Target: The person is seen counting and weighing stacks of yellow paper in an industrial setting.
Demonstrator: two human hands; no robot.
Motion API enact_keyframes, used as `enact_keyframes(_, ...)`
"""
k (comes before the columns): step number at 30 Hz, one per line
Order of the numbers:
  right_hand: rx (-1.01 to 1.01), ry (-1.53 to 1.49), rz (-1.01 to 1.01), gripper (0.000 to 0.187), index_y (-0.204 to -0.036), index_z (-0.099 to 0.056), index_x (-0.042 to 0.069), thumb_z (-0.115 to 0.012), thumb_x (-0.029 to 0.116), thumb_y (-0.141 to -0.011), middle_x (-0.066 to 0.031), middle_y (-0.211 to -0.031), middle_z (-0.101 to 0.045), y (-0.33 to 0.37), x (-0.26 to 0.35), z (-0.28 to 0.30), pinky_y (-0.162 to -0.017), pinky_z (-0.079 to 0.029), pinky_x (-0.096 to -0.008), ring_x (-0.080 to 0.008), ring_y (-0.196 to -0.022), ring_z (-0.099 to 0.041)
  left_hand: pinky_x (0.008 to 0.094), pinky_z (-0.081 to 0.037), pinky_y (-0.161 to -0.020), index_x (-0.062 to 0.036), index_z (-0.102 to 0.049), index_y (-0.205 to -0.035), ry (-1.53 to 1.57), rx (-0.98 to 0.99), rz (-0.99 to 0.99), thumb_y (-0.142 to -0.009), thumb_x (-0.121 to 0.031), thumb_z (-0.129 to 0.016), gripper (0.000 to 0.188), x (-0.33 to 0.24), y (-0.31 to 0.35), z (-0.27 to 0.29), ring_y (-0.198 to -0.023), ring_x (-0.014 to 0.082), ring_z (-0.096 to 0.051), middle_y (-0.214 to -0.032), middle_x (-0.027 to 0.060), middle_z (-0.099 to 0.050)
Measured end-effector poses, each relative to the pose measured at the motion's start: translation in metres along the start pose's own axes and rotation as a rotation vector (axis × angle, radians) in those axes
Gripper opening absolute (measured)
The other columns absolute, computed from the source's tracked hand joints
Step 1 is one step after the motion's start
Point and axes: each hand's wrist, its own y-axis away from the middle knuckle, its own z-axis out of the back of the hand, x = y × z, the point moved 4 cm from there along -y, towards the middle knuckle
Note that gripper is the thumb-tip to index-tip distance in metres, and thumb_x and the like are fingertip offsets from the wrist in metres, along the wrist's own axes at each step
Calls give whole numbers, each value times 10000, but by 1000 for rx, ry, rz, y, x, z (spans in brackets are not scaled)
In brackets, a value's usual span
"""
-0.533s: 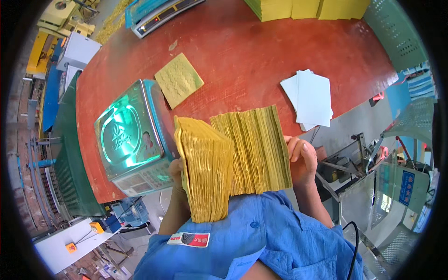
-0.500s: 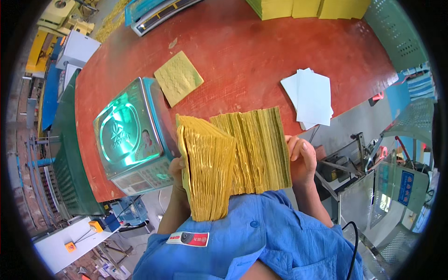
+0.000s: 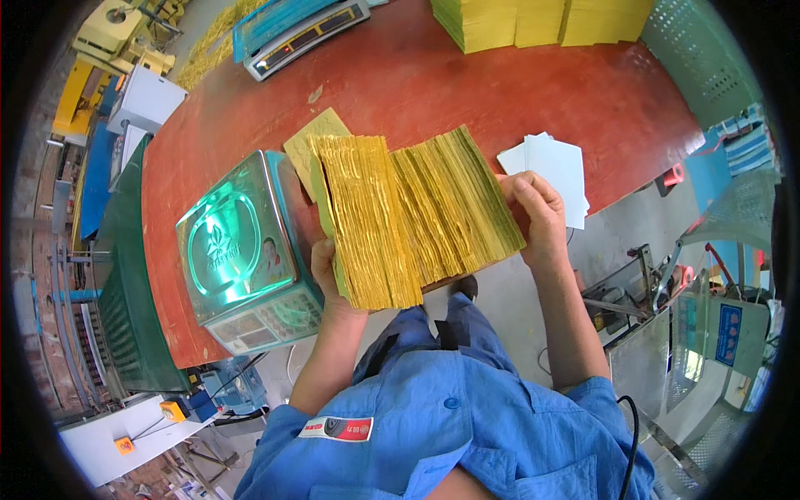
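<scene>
A thick stack of yellow paper sheets point(image 3: 450, 208) is held up between my two hands, in front of my body and past the red table's near edge. Its layered edges face up and split into two sections that meet at an angle. My left hand point(image 3: 327, 268) grips the stack's left side, with most of its fingers hidden beneath. At the opposite end, my right hand point(image 3: 537, 208) is closed on the right edge, thumb uppermost. Partly covered by the stack, a flat yellow square pad point(image 3: 304, 142) lies on the table behind it.
A boxy unit with a shiny metal top point(image 3: 229, 237) stands on the red table point(image 3: 433, 92) to the left. White sheets point(image 3: 557, 171) lie at the right edge. Yellow stacks point(image 3: 537, 23) and a blue-topped scale point(image 3: 308, 37) sit at the back. A metal-framed machine point(image 3: 658, 308) is at right.
Both hands have moved the stack forward, away from my chest, and tilted it so its right part slants. It now overlaps the yellow pad; my legs show below.
</scene>
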Motion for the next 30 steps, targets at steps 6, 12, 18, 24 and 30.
enact_keyframes(6, 76, 709, 122, 403, -1234, -564, -5, -660, 90, -854, -153, -1283, -556, 23, 27, -29, -1018, -443, -369, -248, -1183, -563, 525, -457, -1048, -156, -374, -1491, 75, -55, -57, -809, -169, -522, 698, -3, -2, 10, -1269, 342, -526, -1426, 148, -497)
enact_keyframes(12, 137, 1179, 273, 541, -1317, -544, 30, -716, 180, -827, -250, -1458, -422, 35, 34, -47, -1036, -450, -441, -389, -1318, -474, 499, -453, -1056, -63, -411, -1453, 91, -34, -41, -780, -196, -566, 704, 0, -3, 5, -1246, 358, -541, -1386, 180, -529)
enact_keyframes(18, 119, 1256, 228, 736, -1437, -387, 2, -750, 191, -825, -257, -1419, -468, 36, 38, -60, -1040, -447, -439, -391, -1289, -507, 496, -423, -1079, -41, -461, -1413, 71, 7, 17, -730, -240, -630, 731, 6, 1, 1, -1239, 355, -544, -1366, 183, -548)
enact_keyframes(24, 68, 935, -51, 709, -1442, -363, -32, -711, 228, -882, -242, -1329, -555, 16, 21, -24, -1018, -453, -379, -301, -1190, -590, 465, -453, -1052, -33, -509, -1371, 104, -7, 32, -749, -240, -614, 664, 10, -1, 19, -1202, 337, -574, -1328, 176, -582)
enact_keyframes(30, 141, 551, -209, 625, -1421, -386, -45, -636, 260, -937, -173, -1286, -578, 14, 2, -25, -1012, -438, -350, -221, -1177, -577, 442, -476, -1023, -30, -468, -1404, -74, -56, -72, -870, -361, -543, 632, -3, -11, -4, -1230, 324, -557, -1353, 184, -559)
